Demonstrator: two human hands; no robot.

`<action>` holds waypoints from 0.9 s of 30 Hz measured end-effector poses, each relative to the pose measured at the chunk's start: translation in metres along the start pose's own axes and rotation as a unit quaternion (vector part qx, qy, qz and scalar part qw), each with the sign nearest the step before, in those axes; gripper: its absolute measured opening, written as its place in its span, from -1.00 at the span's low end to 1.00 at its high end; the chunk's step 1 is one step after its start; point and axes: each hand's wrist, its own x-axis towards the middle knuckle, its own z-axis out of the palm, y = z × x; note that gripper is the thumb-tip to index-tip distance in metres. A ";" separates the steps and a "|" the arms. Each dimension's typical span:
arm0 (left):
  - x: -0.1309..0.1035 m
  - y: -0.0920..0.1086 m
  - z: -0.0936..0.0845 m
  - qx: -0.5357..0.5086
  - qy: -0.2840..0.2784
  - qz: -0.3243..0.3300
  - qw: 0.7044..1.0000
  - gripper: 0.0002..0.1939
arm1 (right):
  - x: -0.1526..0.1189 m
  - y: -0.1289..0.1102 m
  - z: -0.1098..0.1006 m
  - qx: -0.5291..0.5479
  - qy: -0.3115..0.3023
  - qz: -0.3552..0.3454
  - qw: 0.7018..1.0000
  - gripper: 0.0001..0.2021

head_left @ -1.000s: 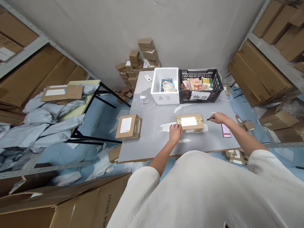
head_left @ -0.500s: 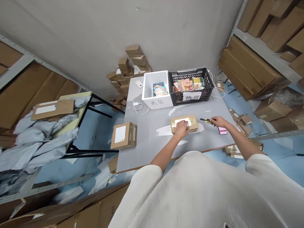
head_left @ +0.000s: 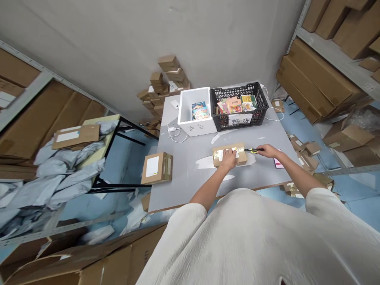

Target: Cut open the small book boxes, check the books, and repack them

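A small taped cardboard box [head_left: 216,158] with a white label lies on the grey table [head_left: 190,190]. My left hand [head_left: 229,158] holds it from above, fingers bent over its top and covering part of the label. In my right hand [head_left: 268,151] is a black and yellow utility knife [head_left: 254,150], gripped by its handle. The knife's tip points left and reaches the right end of the box; whether it touches the tape is too small to tell. A phone [head_left: 278,162] with a pink screen lies partly behind my right forearm.
Behind the box stand a white foam box [head_left: 197,128] and a black crate [head_left: 264,113], both holding books. A larger labelled carton [head_left: 157,168] sits at the table's left edge. Grey parcels [head_left: 74,174] cover a side table; shelves of cartons [head_left: 317,75] flank the space.
My right hand has moved left, bringing the knife's tip to the box's right end. My left hand stays on the box. The view has shifted slightly.
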 end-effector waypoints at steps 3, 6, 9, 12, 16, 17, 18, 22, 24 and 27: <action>-0.003 0.001 0.004 -0.004 0.014 0.001 1.000 -0.32 | 0.018 -0.007 -0.009 -0.121 -0.003 -0.033 0.992 -0.73; -0.005 0.000 0.007 -0.016 0.025 -0.003 1.000 -0.31 | 0.038 -0.018 -0.013 -0.206 0.000 -0.065 0.976 -0.72; -0.006 -0.001 0.008 -0.023 0.028 -0.002 0.999 -0.30 | 0.052 -0.024 -0.013 -0.228 -0.011 -0.075 0.971 -0.73; -0.008 -0.002 0.008 -0.019 0.035 0.002 0.999 -0.32 | 0.054 -0.021 -0.010 -0.167 -0.050 -0.047 0.984 -0.73; -0.010 -0.002 0.009 -0.022 0.044 0.004 0.999 -0.34 | 0.037 -0.011 -0.004 -0.038 -0.134 0.014 0.990 -0.64; -0.010 -0.001 0.009 -0.024 0.045 0.002 0.999 -0.34 | 0.031 -0.009 -0.002 -0.017 -0.148 0.028 0.988 -0.62; -0.009 -0.001 0.008 -0.025 0.046 0.000 0.999 -0.33 | 0.024 -0.008 0.001 -0.002 -0.156 0.040 0.987 -0.60; -0.006 -0.001 0.004 -0.021 0.034 -0.003 0.999 -0.32 | -0.001 -0.008 0.010 0.041 -0.128 0.071 0.988 -0.57; -0.006 -0.001 0.001 -0.020 0.026 -0.003 0.999 -0.31 | -0.012 -0.008 0.013 0.081 -0.102 0.079 0.988 -0.57; -0.007 -0.001 -0.006 -0.039 0.025 -0.015 0.999 -0.20 | -0.024 -0.006 0.015 0.148 -0.057 0.078 0.984 -0.60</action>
